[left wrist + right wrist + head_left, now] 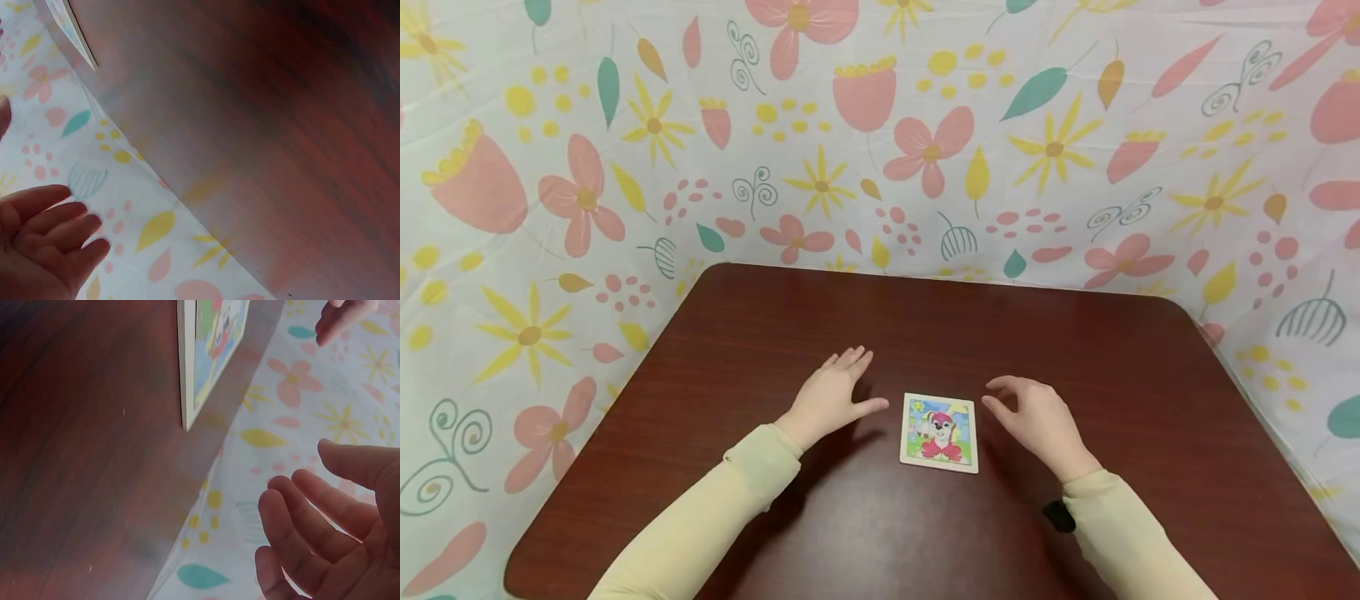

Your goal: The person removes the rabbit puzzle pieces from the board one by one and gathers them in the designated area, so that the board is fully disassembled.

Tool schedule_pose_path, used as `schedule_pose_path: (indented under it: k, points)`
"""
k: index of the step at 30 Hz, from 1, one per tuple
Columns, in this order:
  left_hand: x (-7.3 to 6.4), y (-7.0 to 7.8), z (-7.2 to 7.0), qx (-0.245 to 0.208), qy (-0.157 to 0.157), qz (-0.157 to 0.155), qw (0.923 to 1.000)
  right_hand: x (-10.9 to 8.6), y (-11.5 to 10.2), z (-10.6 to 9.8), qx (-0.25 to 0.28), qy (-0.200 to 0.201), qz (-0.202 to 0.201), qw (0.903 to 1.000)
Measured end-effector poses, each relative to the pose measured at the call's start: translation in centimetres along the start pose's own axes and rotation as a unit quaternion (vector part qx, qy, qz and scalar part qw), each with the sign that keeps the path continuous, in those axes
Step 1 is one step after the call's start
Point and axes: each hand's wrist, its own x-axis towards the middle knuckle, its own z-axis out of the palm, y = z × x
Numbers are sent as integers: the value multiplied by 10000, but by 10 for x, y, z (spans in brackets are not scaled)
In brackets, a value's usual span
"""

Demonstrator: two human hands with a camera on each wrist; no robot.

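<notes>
A small square picture puzzle (938, 433) with a pale frame lies flat on the table, showing a pink and white cartoon animal on a blue and green ground. To its left my left hand (831, 398) hovers with fingers spread and thumb pointing toward the frame, holding nothing. On the other side my right hand (1036, 421) is just off the frame's right edge, its fingers loosely bent and empty. In the right wrist view the puzzle (215, 347) appears edge-on, beyond the relaxed fingers (312, 531). Only a corner of the puzzle (75, 31) shows in the left wrist view.
The dark reddish-brown table (775, 325) has rounded far corners. Behind and beside it hangs a white cloth (865, 192) printed with pink, yellow and teal flowers and leaves. A black band (1059, 516) sits at the right wrist, below the cream sleeve (1127, 533).
</notes>
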Motion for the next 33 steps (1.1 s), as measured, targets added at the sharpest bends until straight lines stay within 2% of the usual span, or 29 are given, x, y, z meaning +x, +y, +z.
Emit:
schedule_pose_path:
  k: [6,11,18,22,28,33]
  points:
    - [-4,13,10,107,-333,326,9989,9,-10,9,-91,-127,-195,9997]
    - [-11,30,14,243,-490,592,9967,14,-19,19,240,-477,-160,9984]
    - [-14,49,32,579,-357,1116,9914,19,-31,33,458,-723,-237,9961]
    - [-12,53,37,823,-309,1313,9874,22,-34,40,396,-828,-331,9952]
    - [-8,53,38,1214,-460,1315,9828,28,-37,50,337,-937,-434,9941]
    - [-7,53,38,1279,-456,1405,9807,31,-40,56,304,-930,-472,9941]
